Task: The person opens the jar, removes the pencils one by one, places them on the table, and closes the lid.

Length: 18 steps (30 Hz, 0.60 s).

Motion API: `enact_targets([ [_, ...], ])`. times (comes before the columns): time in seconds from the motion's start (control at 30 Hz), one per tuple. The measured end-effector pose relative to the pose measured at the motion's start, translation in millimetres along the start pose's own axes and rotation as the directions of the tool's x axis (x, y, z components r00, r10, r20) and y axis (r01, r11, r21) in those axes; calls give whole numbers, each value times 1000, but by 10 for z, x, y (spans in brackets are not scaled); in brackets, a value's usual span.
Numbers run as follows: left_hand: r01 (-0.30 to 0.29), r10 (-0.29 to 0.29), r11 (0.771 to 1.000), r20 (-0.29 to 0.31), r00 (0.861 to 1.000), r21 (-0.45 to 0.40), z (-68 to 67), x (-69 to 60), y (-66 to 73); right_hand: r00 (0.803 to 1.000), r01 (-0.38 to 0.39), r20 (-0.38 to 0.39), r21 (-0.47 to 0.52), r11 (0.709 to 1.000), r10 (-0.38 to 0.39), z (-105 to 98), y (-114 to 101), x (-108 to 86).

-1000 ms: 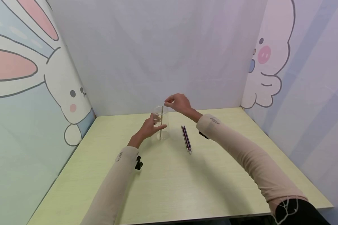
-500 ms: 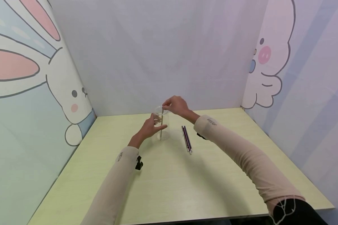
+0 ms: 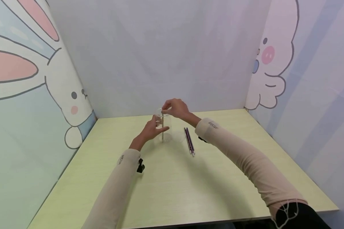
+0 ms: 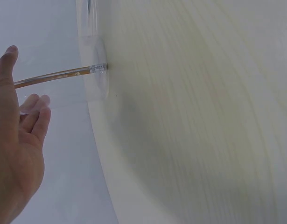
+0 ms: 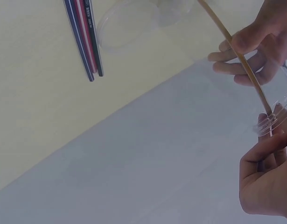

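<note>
In the head view a clear cylindrical jar (image 3: 167, 127) stands on the table. My left hand (image 3: 150, 129) grips its side, thumb in front and fingers behind. A gold-coloured pencil (image 3: 162, 127) stands inside, nearly upright; the left wrist view shows "HB" on the pencil (image 4: 54, 76) and its lower end at the jar's bottom. At the jar's mouth, my right hand (image 3: 176, 108) pinches the pencil's top end. The right wrist view shows the right hand's fingers (image 5: 262, 149) around that end, beside the jar's rim (image 5: 263, 127).
Several dark pencils (image 3: 189, 141), blue, red and blackish in the right wrist view, lie side by side right of the jar. A clear round lid (image 5: 102, 35) lies between them and the jar. A curtain wall (image 3: 166, 57) rises behind the table (image 3: 160, 187).
My right hand has come down and left from beside the rim to the pencil's top end, which has shifted slightly left. The left hand stays on the jar.
</note>
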<state>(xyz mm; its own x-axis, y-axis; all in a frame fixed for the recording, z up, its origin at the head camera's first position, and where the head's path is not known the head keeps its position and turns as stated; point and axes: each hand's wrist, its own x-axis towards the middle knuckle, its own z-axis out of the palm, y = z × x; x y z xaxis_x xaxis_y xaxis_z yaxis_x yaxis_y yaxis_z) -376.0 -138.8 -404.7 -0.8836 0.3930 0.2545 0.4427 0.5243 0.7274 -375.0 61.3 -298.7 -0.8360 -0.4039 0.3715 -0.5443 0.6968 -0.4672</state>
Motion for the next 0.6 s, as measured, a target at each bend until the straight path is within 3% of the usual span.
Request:
enact_targets([
  [0.17,5,-5,1000,9,1000,-21,-4,-4,-24,1000,-30,7,55,998,29,84,-12,3],
  [0.6,-6,7,1000,16,1000,-23,-36,28,-11,999,-39,-18,14,999,39,137,-19,51],
])
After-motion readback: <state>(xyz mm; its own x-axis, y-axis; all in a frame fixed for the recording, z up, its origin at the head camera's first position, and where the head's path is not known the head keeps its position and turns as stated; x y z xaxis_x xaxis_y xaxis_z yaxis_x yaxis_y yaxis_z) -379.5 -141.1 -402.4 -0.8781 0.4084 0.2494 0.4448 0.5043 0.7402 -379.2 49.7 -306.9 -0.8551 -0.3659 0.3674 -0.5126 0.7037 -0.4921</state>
